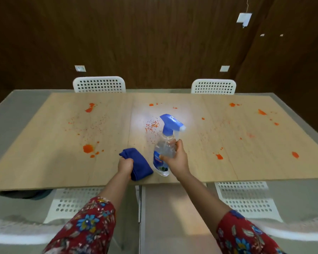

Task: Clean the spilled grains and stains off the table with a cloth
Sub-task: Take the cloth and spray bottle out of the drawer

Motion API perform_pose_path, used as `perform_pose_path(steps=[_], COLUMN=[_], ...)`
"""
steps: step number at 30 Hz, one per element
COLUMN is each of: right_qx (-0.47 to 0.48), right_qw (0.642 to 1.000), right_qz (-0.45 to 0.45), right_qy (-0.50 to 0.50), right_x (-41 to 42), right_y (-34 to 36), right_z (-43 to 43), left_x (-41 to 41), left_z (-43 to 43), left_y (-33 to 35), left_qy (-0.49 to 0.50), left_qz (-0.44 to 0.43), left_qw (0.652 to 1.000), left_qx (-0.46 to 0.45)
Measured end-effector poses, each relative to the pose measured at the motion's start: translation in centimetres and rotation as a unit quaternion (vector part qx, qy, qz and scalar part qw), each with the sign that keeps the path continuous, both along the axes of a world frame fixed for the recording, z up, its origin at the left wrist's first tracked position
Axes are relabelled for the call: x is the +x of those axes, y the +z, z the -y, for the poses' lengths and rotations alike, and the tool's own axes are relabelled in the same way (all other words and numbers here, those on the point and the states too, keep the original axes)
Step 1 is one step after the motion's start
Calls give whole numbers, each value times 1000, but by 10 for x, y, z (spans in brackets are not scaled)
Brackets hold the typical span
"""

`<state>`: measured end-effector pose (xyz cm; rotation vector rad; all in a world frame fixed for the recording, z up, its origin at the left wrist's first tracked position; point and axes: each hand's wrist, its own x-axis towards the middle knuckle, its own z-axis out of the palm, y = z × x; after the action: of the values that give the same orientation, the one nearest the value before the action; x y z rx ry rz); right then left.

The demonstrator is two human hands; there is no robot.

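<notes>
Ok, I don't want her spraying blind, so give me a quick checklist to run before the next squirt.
1. Spray bottle held in right hand: ok.
2. Nozzle aimed at a stained part of the table: cannot tell; it points right.
3. Finger on the trigger: not ok, the hand grips the bottle body.
4. Liquid left in the bottle: cannot tell.
5. Blue cloth ready in left hand: ok.
6. Grains and orange stains still on the table: ok, nothing wiped.
</notes>
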<state>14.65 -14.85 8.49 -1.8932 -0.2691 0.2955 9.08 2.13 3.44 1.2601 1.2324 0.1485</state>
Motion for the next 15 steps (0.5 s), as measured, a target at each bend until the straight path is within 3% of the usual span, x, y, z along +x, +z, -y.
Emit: perform_pose_path(steps=[2, 7, 12, 15], right_qx=[-5, -8, -40, -19], right_qw=[1000, 999, 998, 1000], right_qz=[3, 25, 32, -16], right_qy=[-25, -47, -22, -12], right_x=[3, 3, 6, 0], right_y=[-1, -5, -9, -11], right_z=[-6, -10, -11, 0], left_x=[3, 11, 3, -10], left_z=[-5, -3, 5, 15], left_y=[-8, -12, -16, -10], left_qy=[-56, -143, -146, -129], left_qz=[-44, -44, -101, -92], left_qw=[996, 977, 965, 962], left_qx=[62, 149, 194, 223])
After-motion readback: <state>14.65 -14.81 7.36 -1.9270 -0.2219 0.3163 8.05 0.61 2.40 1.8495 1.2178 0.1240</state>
